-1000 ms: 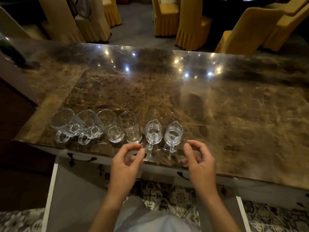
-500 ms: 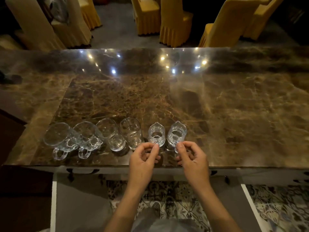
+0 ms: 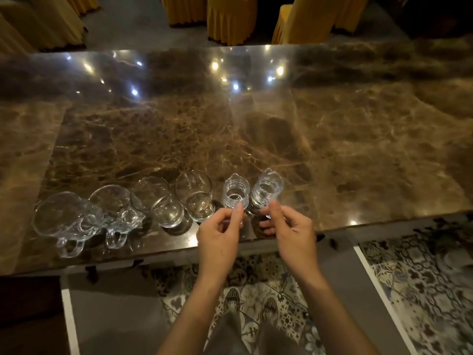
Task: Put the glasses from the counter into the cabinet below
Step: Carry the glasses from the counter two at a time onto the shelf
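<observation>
Brown veined marble, polished, forms the countertop; six clear glass vessels stand in a row along its near edge. Your left hand pinches the handle of the left small ribbed spouted jug at its 12 o'clock; your right hand pinches the right small ribbed spouted jug (lifted or not, unclear). Toward 9 o'clock stand two smooth round tumblers, then two handled mugs.

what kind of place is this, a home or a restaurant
Likely a restaurant or banquet hall: chairs in yellow pleated covers stand beyond a long marble counter bearing a row of glasses.
</observation>
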Demonstrator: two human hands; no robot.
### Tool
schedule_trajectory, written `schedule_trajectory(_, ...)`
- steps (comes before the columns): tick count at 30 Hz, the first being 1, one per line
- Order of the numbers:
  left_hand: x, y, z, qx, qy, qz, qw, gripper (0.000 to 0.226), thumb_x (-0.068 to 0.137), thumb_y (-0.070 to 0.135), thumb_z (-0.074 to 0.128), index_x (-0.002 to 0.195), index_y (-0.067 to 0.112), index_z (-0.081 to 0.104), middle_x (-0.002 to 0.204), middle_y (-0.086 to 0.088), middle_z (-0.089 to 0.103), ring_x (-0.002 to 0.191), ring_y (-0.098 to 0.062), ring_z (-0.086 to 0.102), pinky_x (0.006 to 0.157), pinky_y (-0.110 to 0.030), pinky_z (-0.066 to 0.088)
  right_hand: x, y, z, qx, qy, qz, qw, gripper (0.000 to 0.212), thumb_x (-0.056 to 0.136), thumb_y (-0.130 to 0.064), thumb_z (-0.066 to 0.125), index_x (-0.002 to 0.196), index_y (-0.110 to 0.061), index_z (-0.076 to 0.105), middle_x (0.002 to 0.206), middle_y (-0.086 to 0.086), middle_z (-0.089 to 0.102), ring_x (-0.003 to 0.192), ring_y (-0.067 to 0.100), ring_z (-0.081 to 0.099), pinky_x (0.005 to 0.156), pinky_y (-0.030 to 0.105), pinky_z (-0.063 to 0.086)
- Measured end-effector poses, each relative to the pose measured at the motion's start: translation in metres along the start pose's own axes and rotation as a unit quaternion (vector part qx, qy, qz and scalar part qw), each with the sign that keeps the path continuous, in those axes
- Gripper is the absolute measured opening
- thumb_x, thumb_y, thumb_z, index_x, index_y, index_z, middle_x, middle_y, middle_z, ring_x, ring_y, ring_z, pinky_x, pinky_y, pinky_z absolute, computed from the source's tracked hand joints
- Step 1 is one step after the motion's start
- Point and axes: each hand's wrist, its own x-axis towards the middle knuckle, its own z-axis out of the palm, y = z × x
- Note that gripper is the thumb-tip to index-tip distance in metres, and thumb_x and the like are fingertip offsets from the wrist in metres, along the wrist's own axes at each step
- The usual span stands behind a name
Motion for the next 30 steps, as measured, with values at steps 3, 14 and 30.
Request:
schedule_trajectory(3,0.001,0.0,0.004,-0.003,0.007,-0.002,1.0,0.045,0.091,0.065,0.059,0.077,0.026,0.076,0.072,-0.002,0.074,0.073,-0.026,0.072,0.074,-0.052,0.061,0.003,0.0,0.006,0.015,-0.006,0.011,1.0,0.037,0.098,-0.055,0.057,0.087,-0.027,0.079,0.084,0.001,0.079,0.077,0.016,0.075,0.067,0.026,0.059)
schedule_trajectory(14,-0.057,0.002,0.008,-0.022,0.045,-0.008,0.999,0.054,0.084,0.066,0.065,0.071,0.014,0.076,0.071,-0.011,0.073,0.079,-0.037,0.071,0.083,-0.06,0.057,-0.043,0.002,-0.015,-0.001,0.008,0.009,1.0,0.059,0.094,-0.061,0.056,0.067,-0.011,0.074,0.076,0.006,0.077,0.078,0.022,0.073,0.084,0.051,0.058)
schedule_trajectory(30,-0.275,-0.097,0.03,-0.047,0.054,-0.111,0.991,0.068,0.084,0.078,0.056,0.054,0.018,0.067,0.069,-0.007,0.074,0.081,-0.022,0.076,0.087,-0.046,0.06,-0.23,0.142,-0.128,-0.032,-0.035,0.092,0.995,0.069,0.084,-0.084,0.048,0.064,-0.024,0.077,0.08,-0.009,0.08,0.082,0.003,0.076,0.079,0.031,0.056)
